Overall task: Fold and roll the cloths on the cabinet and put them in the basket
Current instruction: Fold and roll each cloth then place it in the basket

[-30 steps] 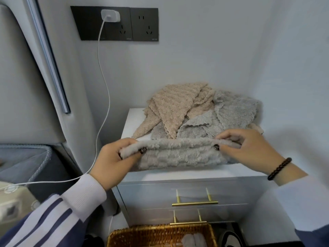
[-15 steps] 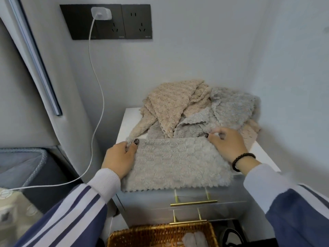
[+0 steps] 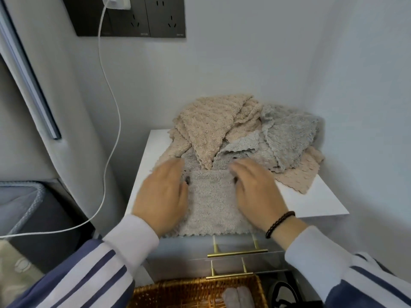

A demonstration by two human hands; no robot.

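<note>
The white cabinet [image 3: 311,203] stands in a corner, and every position below is given relative to it. A grey cloth [image 3: 211,203] lies flat on the front part of the cabinet top, its scalloped front edge reaching the front edge of the top. The left hand [image 3: 163,196] lies palm down on the left portion of this cloth, fingers extended and blurred. The right hand [image 3: 255,194] lies palm down on the right portion, fingers likewise extended. Neither hand grips anything; both rest flat on the fabric. A dark beaded bracelet [image 3: 279,223] circles the right wrist.

At the rear of the cabinet top sits a loose pile of cloths [image 3: 244,134], beige and grey, unfolded and overlapping. 1 beige corner [image 3: 298,176] trails out toward the right side of the top.

Below the cabinet front, which carries 2 brass handles [image 3: 236,254], stands a wicker basket [image 3: 178,292]. A rolled grey cloth [image 3: 238,297] lies inside it.

On the wall above and left of the cabinet is a dark socket panel [image 3: 144,18]; a white charger [image 3: 115,2] is plugged in, and its cable [image 3: 115,112] hangs down to the left.
</note>
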